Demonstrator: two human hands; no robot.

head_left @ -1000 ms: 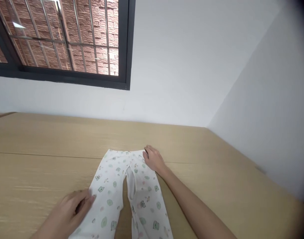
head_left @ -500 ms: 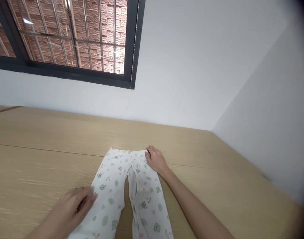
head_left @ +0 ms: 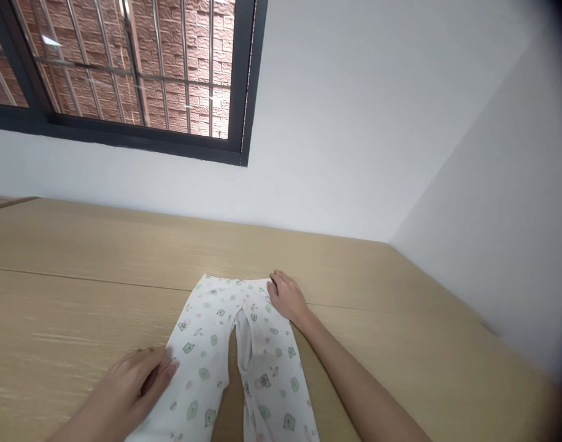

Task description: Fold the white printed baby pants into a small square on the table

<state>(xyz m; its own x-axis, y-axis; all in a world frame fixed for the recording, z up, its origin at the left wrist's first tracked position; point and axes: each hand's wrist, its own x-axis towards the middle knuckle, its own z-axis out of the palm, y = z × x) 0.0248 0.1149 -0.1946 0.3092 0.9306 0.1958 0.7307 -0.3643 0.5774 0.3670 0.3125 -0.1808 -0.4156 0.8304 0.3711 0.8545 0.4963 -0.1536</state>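
Note:
White baby pants, printed with green and pink animal figures, lie spread on the wooden surface, the waistband at the far end and the legs running toward me. There is an open slit at the crotch. My left hand has its fingers curled at the outer edge of the left leg, thumb and forefinger closed on the cloth. At the right corner of the waistband, my right hand is closed over the edge, thumb on the fabric side. The lower ends of the legs run out of view.
The pale wooden surface has a seam across it and meets a white wall at the back. Another wall bounds the right side. A dark-framed window with metal bars is at upper left.
Almost nothing differs. Both hands stay on the pants in the same places; the view has shifted very slightly.

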